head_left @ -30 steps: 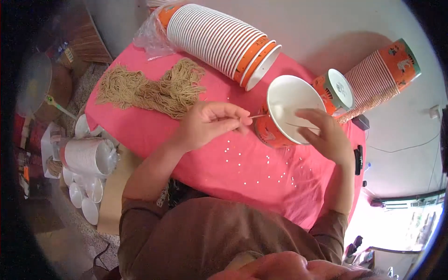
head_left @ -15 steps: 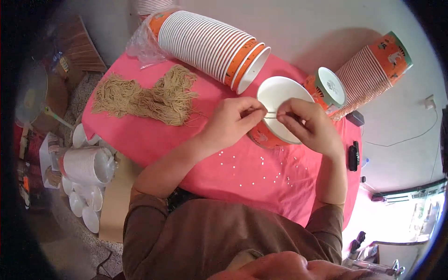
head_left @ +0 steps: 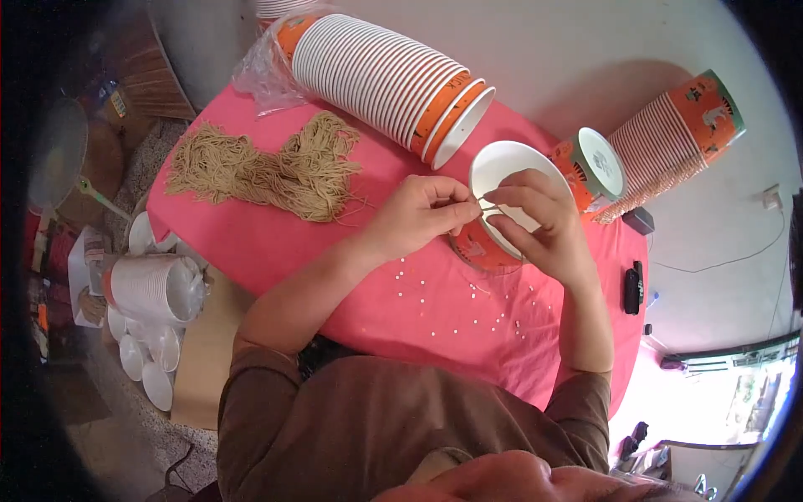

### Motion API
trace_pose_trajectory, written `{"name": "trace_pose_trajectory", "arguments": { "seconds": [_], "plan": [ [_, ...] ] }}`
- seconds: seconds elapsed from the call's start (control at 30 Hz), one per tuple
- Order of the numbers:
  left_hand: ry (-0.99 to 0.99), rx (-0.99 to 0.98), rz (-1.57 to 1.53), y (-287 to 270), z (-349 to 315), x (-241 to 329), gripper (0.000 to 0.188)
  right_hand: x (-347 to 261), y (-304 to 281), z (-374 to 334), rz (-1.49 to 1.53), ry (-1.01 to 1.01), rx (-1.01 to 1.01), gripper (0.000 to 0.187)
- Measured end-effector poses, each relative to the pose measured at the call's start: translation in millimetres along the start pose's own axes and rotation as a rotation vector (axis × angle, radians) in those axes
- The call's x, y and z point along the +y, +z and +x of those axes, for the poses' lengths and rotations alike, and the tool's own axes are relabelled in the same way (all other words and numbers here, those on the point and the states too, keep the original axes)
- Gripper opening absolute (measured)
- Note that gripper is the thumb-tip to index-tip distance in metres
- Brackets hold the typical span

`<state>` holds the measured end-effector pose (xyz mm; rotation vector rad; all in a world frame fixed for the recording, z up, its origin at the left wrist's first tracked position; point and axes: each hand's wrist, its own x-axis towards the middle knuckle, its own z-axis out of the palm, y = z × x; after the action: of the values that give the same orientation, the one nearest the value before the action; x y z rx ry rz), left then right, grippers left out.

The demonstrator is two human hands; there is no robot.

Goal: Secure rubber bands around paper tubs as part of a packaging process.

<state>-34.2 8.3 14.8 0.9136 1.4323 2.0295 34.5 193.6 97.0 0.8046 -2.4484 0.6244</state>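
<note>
My left hand [head_left: 431,216] pinches a thin tan cord [head_left: 488,208] between thumb and fingers, over the rim of a paper bucket. My right hand [head_left: 548,224] is just to its right, thumb and index finger apart around the cord's short stretch. Below them stands the paper bucket [head_left: 506,163], white inside and orange outside, with its mouth up. My right hand covers part of its opening. Left of my hands lies a bundle of tan cords [head_left: 272,171], pinched in at its middle.
A long stack of nested buckets [head_left: 381,79] lies at the back. Another bucket stack [head_left: 669,125] leans right, beside an upside-down bucket [head_left: 600,163]. Small white beads [head_left: 475,321] dot the pink tablecloth [head_left: 376,309]. Bagged white tubs [head_left: 150,293] stand lower left; a black object [head_left: 633,289] lies right.
My right thumb and index finger have parted from their pinch on the cord. My left hand keeps its pinch. The whole view has shifted slightly.
</note>
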Motion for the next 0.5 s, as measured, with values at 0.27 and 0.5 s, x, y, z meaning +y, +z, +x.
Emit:
{"name": "trace_pose_trajectory", "arguments": {
  "seconds": [0.27,0.5],
  "plan": [
    [-0.019,0.025,0.079,-9.1,-9.8,6.1,0.013,7.3,-16.8,-3.7,0.138,0.121,0.013,0.01],
    [0.055,0.071,0.046,0.7,-12.2,5.8,0.012,-3.1,-4.7,2.8,0.043,-0.004,-0.05,0.009]
  ]
}}
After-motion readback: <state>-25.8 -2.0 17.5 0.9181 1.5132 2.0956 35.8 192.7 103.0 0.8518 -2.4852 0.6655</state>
